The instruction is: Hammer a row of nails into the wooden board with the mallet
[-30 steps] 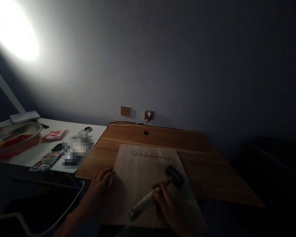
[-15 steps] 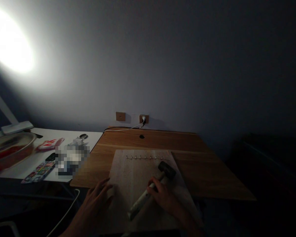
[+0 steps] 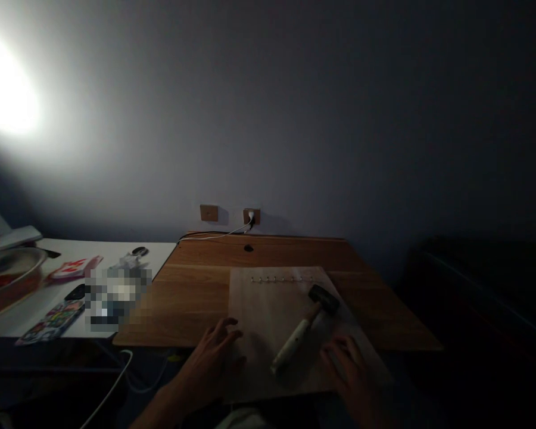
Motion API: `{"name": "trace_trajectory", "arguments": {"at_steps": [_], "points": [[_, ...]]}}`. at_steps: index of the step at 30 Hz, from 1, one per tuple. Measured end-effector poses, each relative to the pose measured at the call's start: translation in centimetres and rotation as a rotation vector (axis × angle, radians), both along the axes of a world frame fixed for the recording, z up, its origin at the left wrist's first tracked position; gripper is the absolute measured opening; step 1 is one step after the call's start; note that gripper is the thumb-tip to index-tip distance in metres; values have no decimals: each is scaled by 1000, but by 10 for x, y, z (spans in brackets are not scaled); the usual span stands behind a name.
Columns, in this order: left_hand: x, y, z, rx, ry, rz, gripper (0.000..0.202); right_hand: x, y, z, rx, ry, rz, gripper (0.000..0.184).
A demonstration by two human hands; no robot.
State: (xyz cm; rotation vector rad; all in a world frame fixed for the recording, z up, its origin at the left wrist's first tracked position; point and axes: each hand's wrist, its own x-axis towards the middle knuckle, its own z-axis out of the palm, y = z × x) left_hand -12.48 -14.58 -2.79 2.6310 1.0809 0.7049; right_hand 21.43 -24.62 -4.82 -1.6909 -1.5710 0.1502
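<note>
A wooden board (image 3: pixel 261 307) lies on the brown table, its near end past the table's front edge. Several small metal screws or nails (image 3: pixel 283 279) stand in a row near its far edge. On the board rests a hammer (image 3: pixel 293 342), its dark head pointing far right and pale handle toward me; no hand touches it. My left hand (image 3: pixel 217 351) is at the board's left edge, fingers apart, seemingly touching the edge. My right hand (image 3: pixel 349 366) is over the board's right side, right of the hammer handle, with loosely bent, parted fingers and nothing in them.
The brown table (image 3: pixel 192 298) stands against the wall. To the left, a white table (image 3: pixel 161 250) carries a clear tub (image 3: pixel 27 280), a red-and-white packet (image 3: pixel 75 268) and a colourful packet (image 3: pixel 53 322). A white cable (image 3: pixel 223 233) runs to a wall socket (image 3: pixel 251 216).
My right hand has let go of the hammer and moved right. The board, with the hammer on it, has shifted right across the table. My left hand has moved right with the board's edge.
</note>
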Motion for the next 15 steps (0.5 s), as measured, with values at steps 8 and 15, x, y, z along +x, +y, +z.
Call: {"name": "trace_trajectory", "arguments": {"at_steps": [8, 15], "points": [[137, 22, 12, 66, 167, -322, 15, 29, -27, 47, 179, 69, -159, 33], [159, 14, 18, 86, 107, -336, 23, -15, -40, 136, 40, 507, 247, 32]]}}
